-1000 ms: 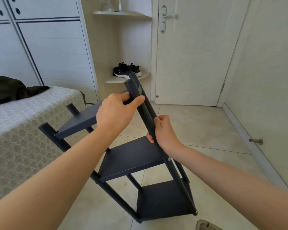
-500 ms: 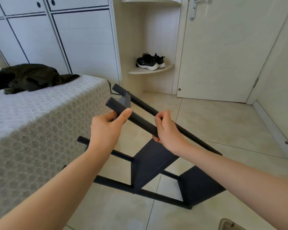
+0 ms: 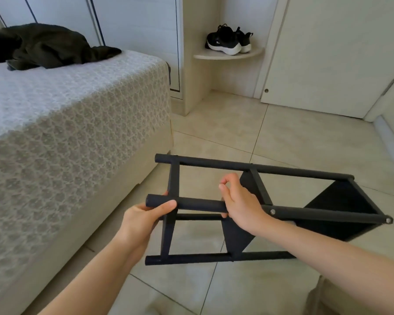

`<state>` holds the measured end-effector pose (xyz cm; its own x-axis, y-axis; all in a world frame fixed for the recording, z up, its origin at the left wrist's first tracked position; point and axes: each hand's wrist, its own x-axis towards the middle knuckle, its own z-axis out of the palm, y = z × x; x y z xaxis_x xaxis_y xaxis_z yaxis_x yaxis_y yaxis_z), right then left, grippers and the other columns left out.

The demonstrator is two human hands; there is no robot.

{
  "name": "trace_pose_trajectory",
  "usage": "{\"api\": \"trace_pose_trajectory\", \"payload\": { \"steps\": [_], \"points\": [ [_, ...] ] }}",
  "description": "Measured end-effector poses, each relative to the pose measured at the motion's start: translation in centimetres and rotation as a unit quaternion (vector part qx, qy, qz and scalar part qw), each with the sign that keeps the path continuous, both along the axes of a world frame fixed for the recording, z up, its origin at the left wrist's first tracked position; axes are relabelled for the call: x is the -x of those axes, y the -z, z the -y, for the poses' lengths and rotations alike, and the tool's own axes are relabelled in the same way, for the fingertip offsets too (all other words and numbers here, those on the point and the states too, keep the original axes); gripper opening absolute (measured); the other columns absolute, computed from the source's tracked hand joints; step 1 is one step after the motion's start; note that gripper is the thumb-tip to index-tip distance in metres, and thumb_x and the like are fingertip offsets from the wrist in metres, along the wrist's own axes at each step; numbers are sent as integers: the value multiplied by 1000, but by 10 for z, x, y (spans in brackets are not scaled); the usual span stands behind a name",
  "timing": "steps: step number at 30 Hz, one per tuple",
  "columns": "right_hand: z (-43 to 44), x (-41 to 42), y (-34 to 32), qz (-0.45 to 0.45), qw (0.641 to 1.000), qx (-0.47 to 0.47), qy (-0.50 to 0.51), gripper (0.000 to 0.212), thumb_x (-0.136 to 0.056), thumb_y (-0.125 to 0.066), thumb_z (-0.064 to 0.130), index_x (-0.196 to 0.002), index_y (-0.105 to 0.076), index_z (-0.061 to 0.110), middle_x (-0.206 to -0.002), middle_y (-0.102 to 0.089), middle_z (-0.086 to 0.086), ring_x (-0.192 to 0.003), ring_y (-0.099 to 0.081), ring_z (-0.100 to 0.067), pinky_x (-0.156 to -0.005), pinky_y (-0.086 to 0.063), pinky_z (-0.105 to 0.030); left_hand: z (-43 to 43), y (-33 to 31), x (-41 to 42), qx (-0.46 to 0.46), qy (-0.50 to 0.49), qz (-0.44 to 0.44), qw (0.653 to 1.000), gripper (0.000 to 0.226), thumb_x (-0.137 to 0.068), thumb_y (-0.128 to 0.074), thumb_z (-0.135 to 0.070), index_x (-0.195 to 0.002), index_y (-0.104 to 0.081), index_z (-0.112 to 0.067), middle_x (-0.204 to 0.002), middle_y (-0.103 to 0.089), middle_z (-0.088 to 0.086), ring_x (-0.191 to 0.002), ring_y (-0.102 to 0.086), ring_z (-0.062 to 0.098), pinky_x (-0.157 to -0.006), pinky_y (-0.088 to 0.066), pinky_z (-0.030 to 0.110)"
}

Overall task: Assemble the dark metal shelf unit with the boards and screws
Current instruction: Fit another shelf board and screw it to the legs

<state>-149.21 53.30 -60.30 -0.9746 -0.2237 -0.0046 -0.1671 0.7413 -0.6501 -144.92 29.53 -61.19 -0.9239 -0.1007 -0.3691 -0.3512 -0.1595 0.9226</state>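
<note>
over the tiled floor (image 3: 237, 123), in the head view, the dark metal shelf unit (image 3: 259, 167) is turned on its side, its four posts running left to right and its three boards standing on edge. both hands hold the near upper post (image 3: 200, 205). the left hand (image 3: 143, 220) grips that post close to its left end, thumb laid along the top and fingers curled underneath, just beside the end board (image 3: 172, 201). the right hand (image 3: 239, 205) is wrapped round the same post further to the right, fingers curled over it, with thumb and forefinger meeting in a small loop above. it sits right by the middle board (image 3: 233, 237). the third board (image 3: 341, 201) closes the far right end. two pale screw heads (image 3: 272, 211) show on the held post, one past the right wrist and one at the post's right tip. whether the lowest post touches the floor cannot be told.

left of the unit stands a bed (image 3: 77, 133) with a patterned cover, and a dark garment (image 3: 48, 46) lies bunched on it. beyond, a pair of black sneakers (image 3: 228, 40) sits on a rounded corner shelf (image 3: 228, 56), next to a pale door (image 3: 328, 53).
</note>
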Motion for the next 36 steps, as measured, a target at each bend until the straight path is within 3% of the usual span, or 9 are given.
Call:
{"api": "trace_pose_trajectory", "payload": {
  "steps": [4, 8, 10, 12, 15, 22, 25, 30, 36],
  "points": [
    [8, -5, 26, 17, 999, -30, -21, 6, -105, -27, 37, -102, -25, 33, -72, -63, -1, -58, -64, -3, -65, -57, -31, 13, 38, -7, -48, -2, 25, 999, 67, -46, -90, -32, -108, -75, -12, -108, -77, -6, -99, -72, 6, -94, -47, 27],
    [12, -14, 47, 23, 998, -50, -42, 7, -105, -28, 37, -101, -23, 35, -69, -61, 0, -60, -63, -3, -53, -49, -17, 25, 66, -19, -59, 13, 41, 997, 62, -49, -91, -28, -107, -78, -10, -117, -74, -5, -108, -71, 12, -101, -46, 32],
    [12, -20, 55, 26, 997, -61, -46, 6, -105, -28, 37, -101, -23, 36, -67, -62, 1, -61, -62, 1, -55, -48, -18, 28, 74, -25, -42, 25, 39, 998, 58, -47, -92, -28, -103, -80, -18, -115, -75, -1, -107, -71, 13, -99, -48, 32],
    [13, -26, 61, 27, 996, -70, -50, 4, -105, -28, 36, -103, -25, 34, -68, -63, 2, -58, -62, -2, -64, -53, -30, 30, 79, -30, -13, 29, 31, 999, 56, -43, -93, -30, -98, -81, -27, -109, -77, 3, -104, -72, 17, -95, -51, 32],
    [12, -31, 62, 22, 996, -74, -48, 4, -105, -30, 35, -104, -26, 34, -70, -64, 1, -60, -64, -5, -63, -54, -30, 31, 81, -34, 27, 35, 12, 999, 52, -44, -93, -34, -95, -81, -34, -107, -77, 1, -104, -72, 18, -94, -52, 31],
    [12, -34, 54, 61, 992, -70, -84, 8, -106, -28, 33, -106, -32, 26, -82, -63, 1, -72, -66, -10, -74, -55, -44, 31, 75, -40, 160, 76, -38, 984, 33, -59, -86, -31, -87, -78, -45, -97, -76, -20, -94, -70, -3, -75, -51, 6],
    [20, -23, 48, 39, 993, -19, -110, 10, -106, -32, 27, -104, -38, 20, -92, -59, 1, -85, -59, -15, -78, -52, -42, 30, 72, -40, 192, 88, -68, 975, 37, -65, -85, -27, -99, -75, -40, -94, -74, -27, -92, -69, -7, -76, -48, 2],
    [49, 12, 42, -54, 987, -12, -151, 8, -104, -38, 20, -101, -44, 14, -98, -44, 5, -93, -39, -9, -76, -38, -20, 33, 73, -40, 239, 117, -112, 957, 37, -74, -84, -23, -99, -69, -46, -95, -69, -38, -97, -66, -11, -80, -45, 0],
    [99, 57, 45, -33, 984, -3, -177, 12, -104, -36, 18, -100, -44, 10, -99, -51, -4, -98, -45, -22, -78, -41, -33, 36, 75, -39, 234, 128, -130, 955, 37, -69, -80, -36, -104, -71, -44, -106, -72, -28, -103, -67, -3, -87, -48, 7]
  ]
}}
